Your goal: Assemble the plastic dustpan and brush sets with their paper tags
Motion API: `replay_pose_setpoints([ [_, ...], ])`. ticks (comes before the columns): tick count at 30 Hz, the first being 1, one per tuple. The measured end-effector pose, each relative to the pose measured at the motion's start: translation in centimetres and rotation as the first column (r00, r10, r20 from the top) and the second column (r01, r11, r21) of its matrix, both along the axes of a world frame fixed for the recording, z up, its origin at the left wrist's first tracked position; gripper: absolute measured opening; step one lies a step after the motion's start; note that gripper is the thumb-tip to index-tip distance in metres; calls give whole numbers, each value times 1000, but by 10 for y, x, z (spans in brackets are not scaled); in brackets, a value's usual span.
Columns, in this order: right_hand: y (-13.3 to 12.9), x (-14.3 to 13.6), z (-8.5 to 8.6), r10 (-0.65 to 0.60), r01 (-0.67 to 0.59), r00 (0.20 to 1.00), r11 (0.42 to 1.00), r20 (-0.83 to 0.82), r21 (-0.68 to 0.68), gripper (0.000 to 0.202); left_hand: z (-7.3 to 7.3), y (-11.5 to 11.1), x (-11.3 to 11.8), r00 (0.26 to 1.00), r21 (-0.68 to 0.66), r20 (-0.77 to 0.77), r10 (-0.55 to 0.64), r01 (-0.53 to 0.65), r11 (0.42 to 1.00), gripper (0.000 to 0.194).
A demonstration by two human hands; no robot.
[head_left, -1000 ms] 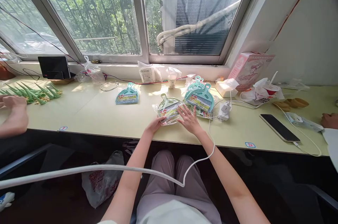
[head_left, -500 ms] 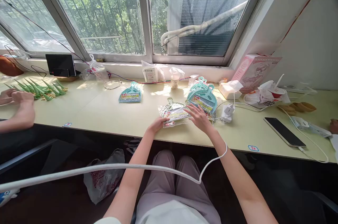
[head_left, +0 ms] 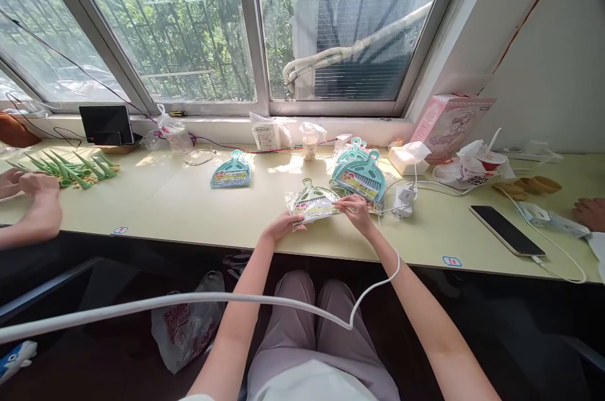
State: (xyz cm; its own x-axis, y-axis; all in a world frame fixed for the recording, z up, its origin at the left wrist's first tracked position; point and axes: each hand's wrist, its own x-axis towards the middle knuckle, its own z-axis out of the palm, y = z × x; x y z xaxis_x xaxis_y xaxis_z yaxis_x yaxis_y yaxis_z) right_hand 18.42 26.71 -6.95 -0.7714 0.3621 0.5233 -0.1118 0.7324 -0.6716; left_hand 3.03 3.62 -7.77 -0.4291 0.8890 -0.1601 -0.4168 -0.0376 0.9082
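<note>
A small dustpan-and-brush set [head_left: 312, 200] in a clear plastic bag lies near the table's front edge, its green handle pointing toward the window. My left hand [head_left: 283, 224] grips the bag's lower left corner. At the right edge of the same bag, my right hand [head_left: 355, 209] pinches the plastic between thumb and fingers. Just beyond my right hand is a pile of teal dustpan sets [head_left: 360, 174], overlapping one another. Another teal dustpan set [head_left: 231, 171] lies by itself farther left.
A charger on a power strip [head_left: 404, 200], a phone [head_left: 507, 231] and a tissue pack [head_left: 409, 157] stand to the right. A white cable [head_left: 189, 300] crosses before me. At left, another person's hands [head_left: 38, 185] are beside green artificial stems [head_left: 70, 168].
My right hand has gone from lying spread over the bag's right side to pinching its edge. The left hand keeps its hold on the left corner.
</note>
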Motion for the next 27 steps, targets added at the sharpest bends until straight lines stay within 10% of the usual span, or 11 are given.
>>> replay_pose_setpoints([
  [8,-24,-16,-15,-69,-30,976,896,-205,-443,33,-5,-1,-4,986,-1,-128,-104,105,995,55],
  [15,-29,-24,-28,-134,30,980,827,-146,-562,56,-4,-2,1,984,-19,-159,-80,78,997,72],
  [22,-22,-20,-35,-60,-53,993,514,-98,-856,70,-2,-3,8,975,9,-216,-55,58,998,86],
  [27,-17,-23,-42,-170,-52,976,412,-133,-910,50,-5,2,20,923,97,-382,56,-20,995,138],
])
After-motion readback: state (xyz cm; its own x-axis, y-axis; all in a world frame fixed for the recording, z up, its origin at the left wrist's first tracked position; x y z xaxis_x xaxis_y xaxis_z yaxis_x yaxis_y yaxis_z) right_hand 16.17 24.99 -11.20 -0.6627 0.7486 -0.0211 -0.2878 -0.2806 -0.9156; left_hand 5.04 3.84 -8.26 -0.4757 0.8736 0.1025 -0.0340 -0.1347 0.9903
